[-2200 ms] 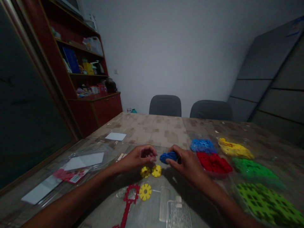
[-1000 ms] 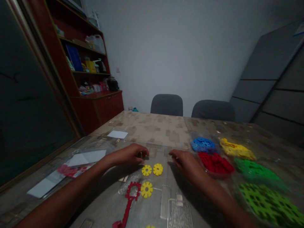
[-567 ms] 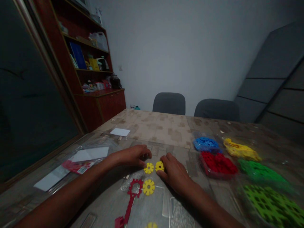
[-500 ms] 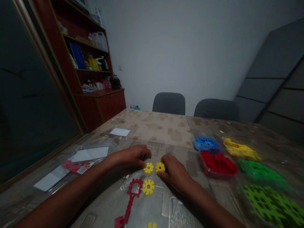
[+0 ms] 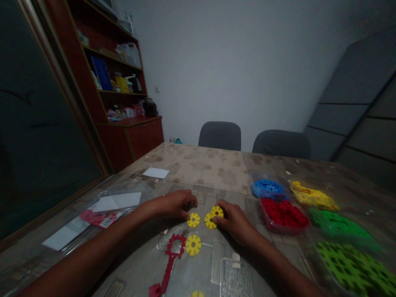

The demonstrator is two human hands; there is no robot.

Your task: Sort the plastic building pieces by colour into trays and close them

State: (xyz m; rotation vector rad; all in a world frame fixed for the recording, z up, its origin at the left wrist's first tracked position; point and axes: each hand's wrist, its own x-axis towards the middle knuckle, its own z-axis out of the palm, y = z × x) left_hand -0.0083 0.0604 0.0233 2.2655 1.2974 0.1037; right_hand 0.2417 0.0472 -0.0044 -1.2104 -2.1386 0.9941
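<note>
My right hand pinches a yellow notched disc between thumb and fingers. Another yellow disc sits just left of it, partly overlapped, by the thumb tip; I cannot tell if the two are joined. My left hand has its thumb at the edge of a third yellow disc, with curled fingers apart above it. Closer to me, a larger-looking yellow disc lies against a dark red notched ring with a long handle. One more yellow piece is cut off at the bottom edge.
Clear tubs to the right hold blue, red, yellow, green and light green pieces. Plastic bags with white cards lie left. A white card and two grey chairs are farther back.
At my right hand, where one yellow disc showed, two overlapping discs are now visible, and the hand has shifted slightly right. My left hand has hardly moved.
</note>
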